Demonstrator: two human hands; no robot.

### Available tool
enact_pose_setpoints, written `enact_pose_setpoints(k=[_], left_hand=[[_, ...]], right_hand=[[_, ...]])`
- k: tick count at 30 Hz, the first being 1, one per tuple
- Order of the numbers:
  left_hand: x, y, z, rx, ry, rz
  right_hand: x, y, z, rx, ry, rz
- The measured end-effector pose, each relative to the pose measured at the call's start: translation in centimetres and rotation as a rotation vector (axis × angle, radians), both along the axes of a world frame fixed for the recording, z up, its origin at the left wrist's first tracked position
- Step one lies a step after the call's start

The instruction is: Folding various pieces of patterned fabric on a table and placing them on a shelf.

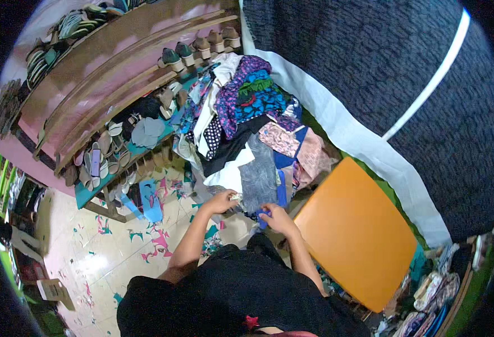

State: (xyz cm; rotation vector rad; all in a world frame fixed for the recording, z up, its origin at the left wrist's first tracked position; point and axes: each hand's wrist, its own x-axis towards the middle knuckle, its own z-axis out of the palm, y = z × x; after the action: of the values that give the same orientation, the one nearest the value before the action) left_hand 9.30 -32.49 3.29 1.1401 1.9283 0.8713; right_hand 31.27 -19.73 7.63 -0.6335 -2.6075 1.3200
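Observation:
Low in front of me lies a big heap of fabric and garments [258,121], in patterned, black, white and pink cloth. My left hand [222,203] is closed at the heap's near edge, its fingertips pinching a small pale scrap [236,197]. To the right of it, my right hand [280,221] has its fingers closed on a piece of blue cloth [263,218]. Between and beyond both hands spreads a grey sheer piece [260,175], with a white cloth piece [226,177] to its left.
An orange tabletop [359,233] stands close to my right arm. At the left, a wooden rack [129,84] holds shoes [171,58] and shoe parts. Colourful offcuts [160,242] litter the tiled floor. A dark patterned curtain [342,62] hangs beyond the heap; stacked cloth [437,286] sits far right.

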Motion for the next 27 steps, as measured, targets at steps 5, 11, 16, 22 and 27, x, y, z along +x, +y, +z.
enact_pose_setpoints(k=[5,11,16,22,27], left_hand=[[-4.6,5.7,5.4,0.24,-0.128,0.343],[-15.2,15.2,7.3,0.452,0.58,0.694],[-18.4,23.9,7.5,0.135,0.58,0.814],[-20.1,24.5,4.3,0.333,0.827,0.616],[-10.4,25.5,7.6,0.62,0.236,0.287]], right_hand=[[-3.2,4.5,-1.1,-0.119,0.016,0.0],[-6.9,8.6,-0.8,-0.206,-0.039,-0.002],[-7.9,13.8,-5.8,-0.168,-0.028,-0.073],[-11.3,15.8,-4.3,-0.185,-0.058,-0.028],[-12.6,20.8,-4.0,-0.355,0.101,-0.132]])
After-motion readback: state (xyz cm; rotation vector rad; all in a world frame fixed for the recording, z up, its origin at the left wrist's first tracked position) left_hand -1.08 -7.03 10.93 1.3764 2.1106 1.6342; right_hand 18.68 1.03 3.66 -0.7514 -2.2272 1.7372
